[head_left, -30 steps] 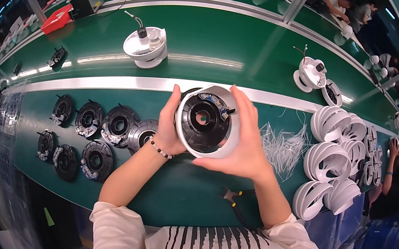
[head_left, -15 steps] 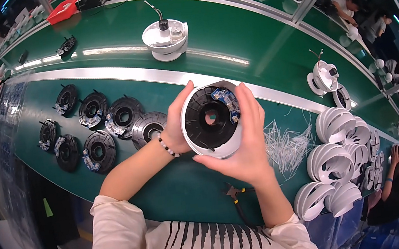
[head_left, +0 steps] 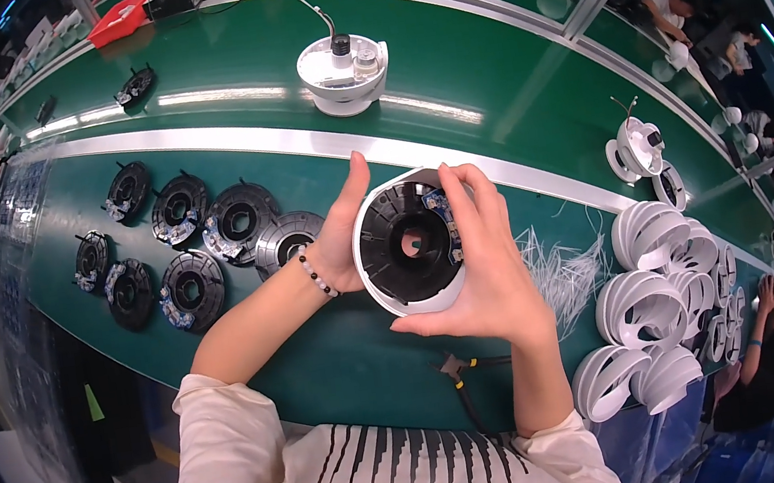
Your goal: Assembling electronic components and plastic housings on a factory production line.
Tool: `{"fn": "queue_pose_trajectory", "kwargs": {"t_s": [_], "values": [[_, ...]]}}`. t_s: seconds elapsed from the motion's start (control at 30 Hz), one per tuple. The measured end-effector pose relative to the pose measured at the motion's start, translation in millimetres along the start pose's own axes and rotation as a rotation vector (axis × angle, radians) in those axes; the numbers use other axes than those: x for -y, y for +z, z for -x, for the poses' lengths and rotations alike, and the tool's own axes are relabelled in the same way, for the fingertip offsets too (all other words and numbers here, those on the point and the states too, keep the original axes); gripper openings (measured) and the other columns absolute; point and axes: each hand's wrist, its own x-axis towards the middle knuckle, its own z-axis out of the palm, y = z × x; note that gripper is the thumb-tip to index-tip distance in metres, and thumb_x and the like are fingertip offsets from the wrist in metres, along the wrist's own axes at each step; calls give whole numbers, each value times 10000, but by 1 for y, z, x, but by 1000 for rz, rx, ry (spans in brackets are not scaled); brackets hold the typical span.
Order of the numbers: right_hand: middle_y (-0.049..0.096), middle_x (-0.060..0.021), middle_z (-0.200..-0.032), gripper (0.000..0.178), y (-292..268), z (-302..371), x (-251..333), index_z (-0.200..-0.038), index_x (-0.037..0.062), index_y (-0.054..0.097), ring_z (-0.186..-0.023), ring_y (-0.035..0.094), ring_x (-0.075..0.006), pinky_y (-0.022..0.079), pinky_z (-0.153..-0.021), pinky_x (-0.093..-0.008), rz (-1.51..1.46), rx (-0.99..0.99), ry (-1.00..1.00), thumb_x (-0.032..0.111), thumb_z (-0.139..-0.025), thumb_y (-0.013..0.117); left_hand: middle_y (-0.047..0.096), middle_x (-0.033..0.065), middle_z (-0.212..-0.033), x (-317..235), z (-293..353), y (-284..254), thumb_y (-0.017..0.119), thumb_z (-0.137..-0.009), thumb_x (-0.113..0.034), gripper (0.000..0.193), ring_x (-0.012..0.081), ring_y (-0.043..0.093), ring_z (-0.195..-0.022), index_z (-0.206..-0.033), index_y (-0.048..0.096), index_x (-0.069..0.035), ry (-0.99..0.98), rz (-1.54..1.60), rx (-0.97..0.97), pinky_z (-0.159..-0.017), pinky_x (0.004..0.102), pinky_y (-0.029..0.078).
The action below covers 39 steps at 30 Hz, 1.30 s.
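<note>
Between my two hands is a white round plastic housing [head_left: 431,300], tipped so its inside faces up. Seated in it is a black ribbed disc [head_left: 383,254] with a round hole in the middle. A curved blue circuit board [head_left: 438,203] lies along the disc's right side, partly covered by fingers. My left hand [head_left: 339,245] supports the housing's left side, thumb pointing up and off the rim. My right hand [head_left: 497,271] grips the right side, fingers over the far right rim and thumb at the near edge.
Several black discs with boards [head_left: 193,291] lie at left. Cutting pliers [head_left: 453,367] rest near my right forearm. White ties [head_left: 562,272] and stacked white rings [head_left: 643,310] are at right. Beyond a metal rail, a green belt carries a white bowl-shaped unit [head_left: 342,71] with wires.
The wired white units and a black part on the belt have shifted right. My right hand's fingers have moved further over the board, and the housing has turned and dropped slightly toward me.
</note>
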Motion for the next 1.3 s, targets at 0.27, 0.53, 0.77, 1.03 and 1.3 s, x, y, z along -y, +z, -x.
{"fn": "queue_pose_trajectory", "kwargs": {"t_s": [0.27, 0.53, 0.77, 1.03, 1.3], "values": [[294, -226, -1260, 1078, 41, 8, -11, -1270, -36, 259, -1098, 362, -390, 308, -922, -438, -6, -340, 45, 380, -432, 793, 562, 193, -1038, 4, 0, -1, 447, -783, -227, 430, 280, 576, -924, -1109, 468, 53, 163, 49, -245, -850, 401, 467], [525, -126, -1136, 566, 31, -1, -28, -1041, 45, 544, -1073, 471, -319, 307, -953, -455, -28, -413, -308, 225, -556, 774, 498, 173, -1148, -11, -6, 17, 360, -837, -402, 533, 282, 540, -996, -1204, 401, -18, 166, 73, -389, -864, 425, 449], [631, -50, -860, 383, 10, -6, -19, -905, 80, 618, -825, 603, -218, 468, -804, -400, -27, -441, -328, 47, -540, 729, 528, 143, -1095, -10, -1, 9, 361, -808, -502, 597, 279, 550, -979, -1152, 438, -19, 25, -48, -488, -818, 459, 476], [638, -100, -776, 340, 7, 0, -14, -838, 8, 621, -786, 623, -248, 459, -831, -405, -85, -428, -263, 35, -520, 740, 462, 205, -1183, -9, -2, 4, 317, -845, -464, 622, 316, 537, -1009, -1225, 360, 28, -16, 34, -455, -801, 443, 498], [638, -111, -772, 318, -4, 0, -8, -810, 0, 626, -803, 626, -254, 457, -837, -410, -144, -411, -270, 41, -522, 753, 478, 196, -1163, -9, -1, 11, 318, -821, -503, 673, 324, 550, -979, -1233, 350, 29, -53, -75, -363, -698, 430, 539]]}}
